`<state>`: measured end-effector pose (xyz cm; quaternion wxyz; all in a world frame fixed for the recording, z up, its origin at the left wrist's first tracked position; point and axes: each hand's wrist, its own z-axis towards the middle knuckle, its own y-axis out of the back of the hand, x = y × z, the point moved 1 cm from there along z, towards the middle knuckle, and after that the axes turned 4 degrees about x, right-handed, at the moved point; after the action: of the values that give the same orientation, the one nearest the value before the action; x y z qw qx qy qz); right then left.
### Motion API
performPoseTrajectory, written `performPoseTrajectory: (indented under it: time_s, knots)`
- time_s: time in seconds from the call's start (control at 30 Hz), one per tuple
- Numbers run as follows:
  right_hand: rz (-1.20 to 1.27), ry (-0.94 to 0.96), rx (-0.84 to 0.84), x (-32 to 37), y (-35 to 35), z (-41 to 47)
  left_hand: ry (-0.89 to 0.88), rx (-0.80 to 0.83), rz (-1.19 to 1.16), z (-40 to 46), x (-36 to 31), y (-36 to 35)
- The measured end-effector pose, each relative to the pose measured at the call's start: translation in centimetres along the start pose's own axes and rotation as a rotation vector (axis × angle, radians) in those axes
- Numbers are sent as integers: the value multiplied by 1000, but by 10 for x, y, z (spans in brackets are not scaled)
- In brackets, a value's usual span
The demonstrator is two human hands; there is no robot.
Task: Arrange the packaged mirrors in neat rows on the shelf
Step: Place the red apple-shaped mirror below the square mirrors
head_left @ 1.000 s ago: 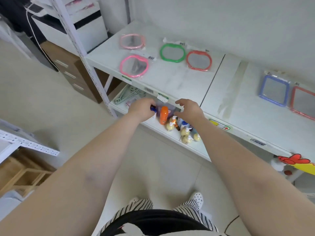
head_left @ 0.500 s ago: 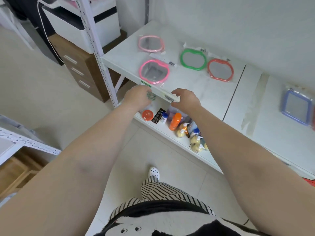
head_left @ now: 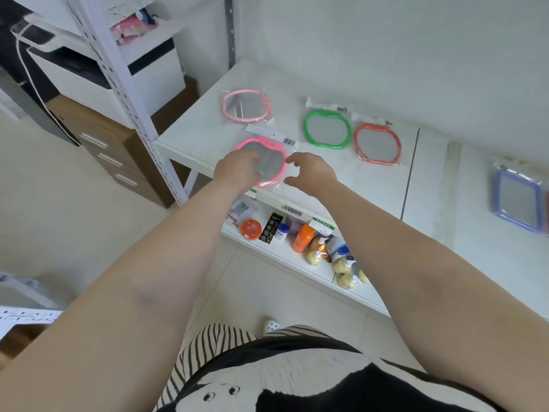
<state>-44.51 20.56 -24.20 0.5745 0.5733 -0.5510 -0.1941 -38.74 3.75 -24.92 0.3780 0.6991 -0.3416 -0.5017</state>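
Several packaged mirrors lie flat on the white shelf (head_left: 377,185). A bright pink mirror (head_left: 271,163) sits at the front left. My left hand (head_left: 237,169) covers its left half, fingers curled down over it, and the grip is hidden. My right hand (head_left: 309,171) hovers at its right edge, fingers and thumb spread, holding nothing. Behind lie a pale pink mirror (head_left: 245,105), a green mirror (head_left: 326,129) and a red mirror (head_left: 376,143). A blue rectangular mirror (head_left: 518,200) lies far right.
A lower shelf holds an orange bottle (head_left: 303,237), yellow pump bottles (head_left: 344,264) and small packs. A perforated white upright post (head_left: 124,84) stands at the shelf's left corner. Beyond it a printer (head_left: 98,63) rests on a brown drawer cabinet (head_left: 110,156).
Both hands have lifted from the shelf's front edge up onto the top shelf, closing around the bright pink mirror. The view has shifted left.
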Motion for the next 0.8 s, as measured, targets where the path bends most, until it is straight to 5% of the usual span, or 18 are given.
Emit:
performPoseTrajectory:
  time_s: [0.47, 0.8]
  knots:
    - [107, -395, -162, 32, -5, 33, -303, 146, 99, 88, 37, 47]
    - [143, -654, -297, -40, 37, -9, -518, 264, 89, 119, -65, 8]
